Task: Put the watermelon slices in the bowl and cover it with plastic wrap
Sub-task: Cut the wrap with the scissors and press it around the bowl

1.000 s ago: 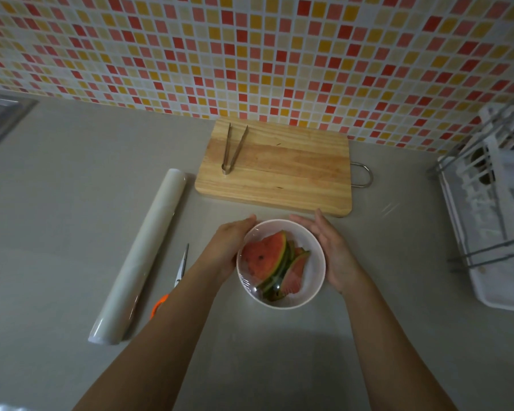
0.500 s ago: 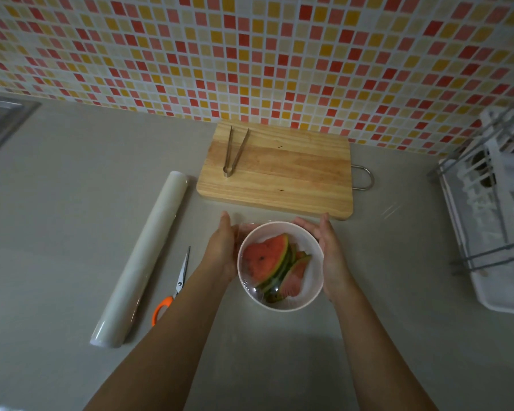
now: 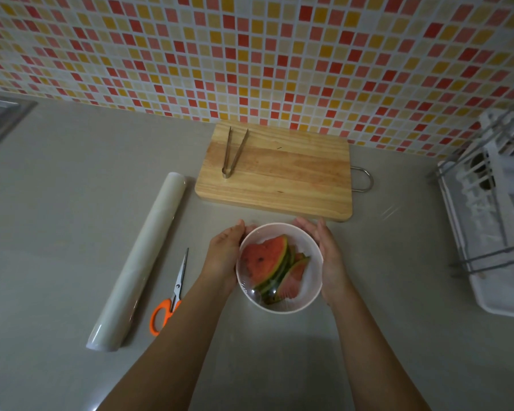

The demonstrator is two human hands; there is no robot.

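A white bowl (image 3: 306, 304) stands on the grey counter near me, with several watermelon slices (image 3: 266, 259) lying inside. A clear sheet of plastic wrap (image 3: 250, 287) is stretched over its top and glints at the near rim. My left hand (image 3: 224, 255) is pressed flat against the bowl's left wall. My right hand (image 3: 328, 253) cups the right wall, fingers reaching round the far rim. The roll of plastic wrap (image 3: 140, 262) lies diagonally to the left.
Orange-handled scissors (image 3: 172, 295) lie between the roll and my left arm. A wooden cutting board (image 3: 279, 173) with metal tongs (image 3: 232, 152) sits behind the bowl by the tiled wall. A white dish rack (image 3: 493, 215) stands at the right, a sink edge (image 3: 0, 114) far left.
Both hands have slid along the bowl's sides toward its far rim, smoothing the wrap. The bowl stays in place.
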